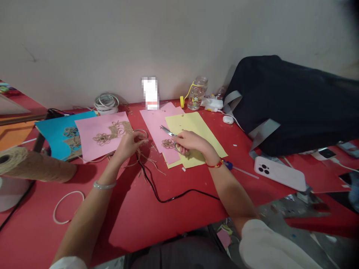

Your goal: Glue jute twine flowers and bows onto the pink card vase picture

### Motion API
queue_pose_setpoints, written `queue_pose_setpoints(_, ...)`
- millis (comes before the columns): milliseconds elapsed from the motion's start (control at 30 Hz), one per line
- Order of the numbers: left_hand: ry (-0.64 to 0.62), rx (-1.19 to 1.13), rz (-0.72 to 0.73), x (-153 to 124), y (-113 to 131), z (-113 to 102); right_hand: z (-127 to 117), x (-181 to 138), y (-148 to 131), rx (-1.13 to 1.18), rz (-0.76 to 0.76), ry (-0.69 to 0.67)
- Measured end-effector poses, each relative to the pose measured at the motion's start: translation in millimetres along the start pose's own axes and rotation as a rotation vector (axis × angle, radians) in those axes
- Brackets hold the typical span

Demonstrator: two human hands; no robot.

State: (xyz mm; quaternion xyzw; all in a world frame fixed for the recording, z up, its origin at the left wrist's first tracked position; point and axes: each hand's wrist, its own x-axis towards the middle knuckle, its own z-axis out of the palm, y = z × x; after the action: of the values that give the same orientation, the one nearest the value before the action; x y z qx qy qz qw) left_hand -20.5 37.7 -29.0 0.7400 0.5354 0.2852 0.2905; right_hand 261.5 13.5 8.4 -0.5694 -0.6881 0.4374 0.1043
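My left hand (129, 145) pinches its fingers together at a thin pale hoop (142, 130), just right of a pink sheet (86, 129) that carries looped twine shapes (103, 138). Loose twine strands (153, 160) hang and lie beneath those fingertips. In my right hand (188, 141) is a pair of scissors (167, 130), its blades slightly apart and pointing to the upper left. That hand is over a yellow sheet (210, 130). Another pink sheet (154, 123), with a twine flower (167, 144) on it, lies under the scissors.
A big twine roll (53, 168) and a blue sheet (56, 134) are at left. Stacked hoops (106, 102), a lit screen (150, 93) and a bottle (198, 95) line the wall. A dark bag (280, 101) and phone (280, 173) sit right. A black cable (174, 198) crosses the table.
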Motion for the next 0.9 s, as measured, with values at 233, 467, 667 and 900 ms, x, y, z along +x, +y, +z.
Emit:
queue_pose_setpoints(233,-0.285,0.118,0.191,-16,45,23,8,10,9,0.068,0.088,-0.166)
queue_pose_setpoints(467,-0.483,0.408,0.367,-37,65,65,10,4,-6,0.108,0.129,-0.235)
queue_pose_setpoints(667,-0.520,0.638,0.343,-44,60,81,3,-7,-14,0.179,0.162,-0.198)
queue_pose_setpoints(900,-0.485,0.648,0.337,-50,57,70,-30,-40,-29,0.248,0.196,-0.211)
